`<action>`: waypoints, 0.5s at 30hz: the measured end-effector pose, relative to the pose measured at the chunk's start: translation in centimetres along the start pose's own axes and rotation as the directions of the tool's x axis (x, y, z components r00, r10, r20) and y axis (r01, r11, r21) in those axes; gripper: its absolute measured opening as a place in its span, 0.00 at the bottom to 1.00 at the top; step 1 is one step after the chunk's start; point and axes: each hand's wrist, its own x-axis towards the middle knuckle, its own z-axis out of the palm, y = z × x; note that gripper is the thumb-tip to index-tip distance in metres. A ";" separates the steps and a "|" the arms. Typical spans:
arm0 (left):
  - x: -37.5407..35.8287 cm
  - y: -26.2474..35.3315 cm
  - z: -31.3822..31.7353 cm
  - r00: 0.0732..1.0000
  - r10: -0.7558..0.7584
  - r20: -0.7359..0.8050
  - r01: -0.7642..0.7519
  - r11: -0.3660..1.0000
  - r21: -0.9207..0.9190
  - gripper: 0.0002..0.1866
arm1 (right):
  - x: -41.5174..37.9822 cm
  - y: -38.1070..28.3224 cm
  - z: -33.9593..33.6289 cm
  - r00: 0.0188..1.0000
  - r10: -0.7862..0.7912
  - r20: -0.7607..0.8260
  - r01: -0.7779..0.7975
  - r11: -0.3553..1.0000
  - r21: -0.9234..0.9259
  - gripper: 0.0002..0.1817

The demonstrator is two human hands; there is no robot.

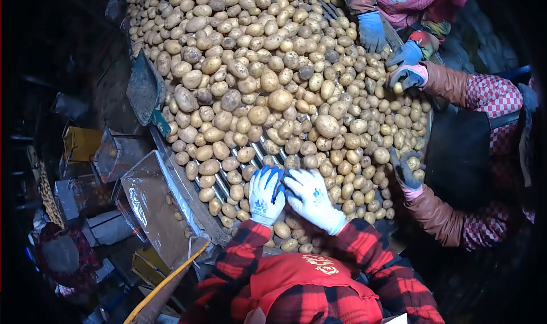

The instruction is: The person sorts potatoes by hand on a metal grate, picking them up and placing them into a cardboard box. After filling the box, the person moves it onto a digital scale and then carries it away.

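Note:
My left hand (266, 194) wears a white glove with blue-coated fingers. It rests low over the potato heap (245, 85), fingers pointing away from me and slightly apart. Beside it, my right hand (314, 200), in a matching glove, reaches leftward with its fingers spread near the left hand's thumb. No potato shows in either hand, though the palms face down and are hidden. Potatoes of mixed sizes surround both hands, and metal bars (257, 153) show between some of them just beyond my fingers.
At the right, a co-worker's gloved hands (407, 167) hold potatoes. Another person's blue gloves (371, 32) are at the top right. A dark metal plate (143, 87) borders the heap's left side. Boxes (156, 201) and a yellow-edged bar (165, 281) stand at the lower left.

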 end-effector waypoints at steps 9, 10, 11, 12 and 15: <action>8.5 -0.1 -3.1 0.928 -0.043 -0.370 0.053 0.998 0.019 0.19 | 21.2 5.7 -2.6 0.919 -0.254 -0.302 0.209 0.962 -0.175 0.27; 10.5 -1.1 -3.5 0.916 -0.062 -0.397 0.065 0.998 -0.005 0.20 | 24.2 6.2 -2.4 0.941 -0.221 -0.256 0.167 0.962 -0.218 0.29; 12.6 -2.0 -4.0 0.904 -0.080 -0.420 0.073 0.997 -0.033 0.21 | 26.5 6.5 -2.3 0.961 -0.181 -0.211 0.121 0.956 -0.266 0.31; 14.9 -2.9 -4.6 0.879 -0.044 -0.475 0.062 0.998 0.024 0.21 | 28.1 6.4 -2.1 0.992 -0.055 -0.113 0.021 0.958 -0.287 0.34; 21.8 -5.0 -7.2 0.853 0.034 -0.521 0.071 0.981 0.181 0.23 | 28.7 7.5 -0.9 0.985 -0.077 -0.153 0.040 0.971 -0.234 0.34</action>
